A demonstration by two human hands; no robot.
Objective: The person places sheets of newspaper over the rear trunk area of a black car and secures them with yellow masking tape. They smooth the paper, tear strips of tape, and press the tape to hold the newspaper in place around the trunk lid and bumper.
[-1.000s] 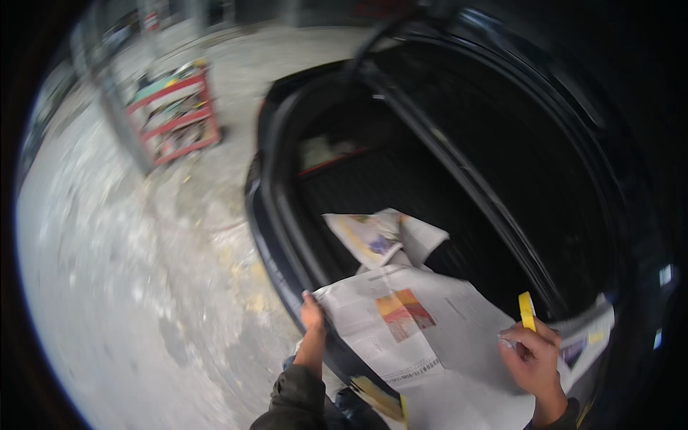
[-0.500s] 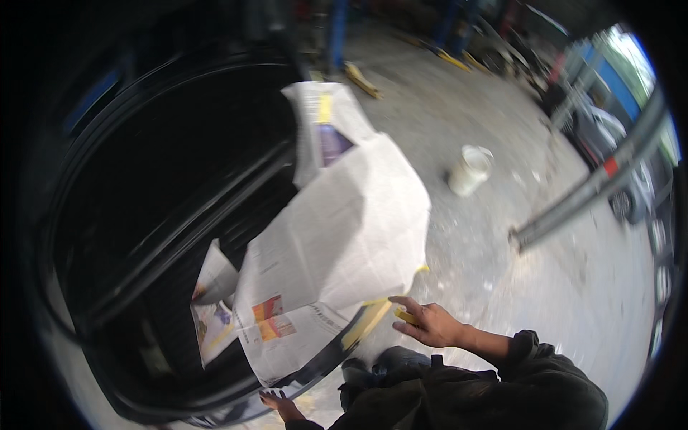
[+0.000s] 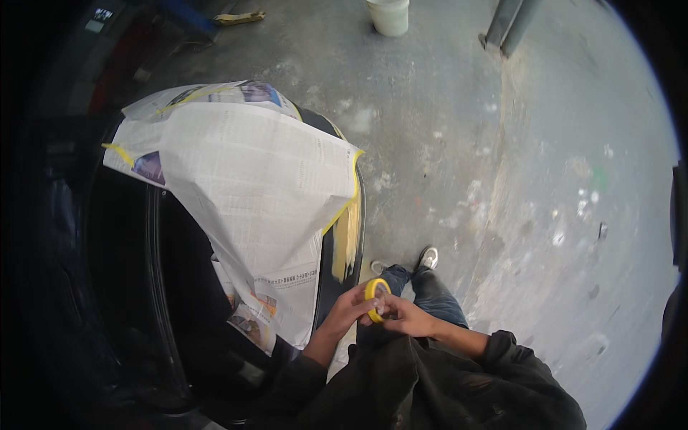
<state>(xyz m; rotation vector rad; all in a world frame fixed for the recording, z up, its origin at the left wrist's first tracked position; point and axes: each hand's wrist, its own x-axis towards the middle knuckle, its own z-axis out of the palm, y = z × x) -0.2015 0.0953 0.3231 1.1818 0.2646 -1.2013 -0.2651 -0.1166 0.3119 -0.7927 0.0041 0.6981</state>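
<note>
You are now bringing both hands together in front of your body; half a second ago they were well apart, the left hand [image 3: 346,309] spreading its fingers by the car's edge and the right hand [image 3: 408,315] carrying the tape roll [image 3: 371,294] alone. Now the roll is standing on edge between them, just beside the car [image 3: 327,274]. Your left hand is curling its fingers round one side of the roll, nearly closed; your right hand is gripping the other side, its fingers bent inward and its fingertips meeting the ring. Your head is turning too, so the bucket [image 3: 392,18] is now sitting at the top of your view.

The newspaper [image 3: 247,154] is still draping over the car's corner, with a yellow strip [image 3: 341,213] running along its edge beside a tan patch [image 3: 347,240].

As for containers, the dark trunk [image 3: 190,283] is lying open at your left; the newspaper is reaching over its opening, and a printed piece [image 3: 252,328] is hanging at the lower end. The white bucket is standing on the floor [image 3: 437,136], its top running out of view, so you cannot tell what it is holding.
</note>
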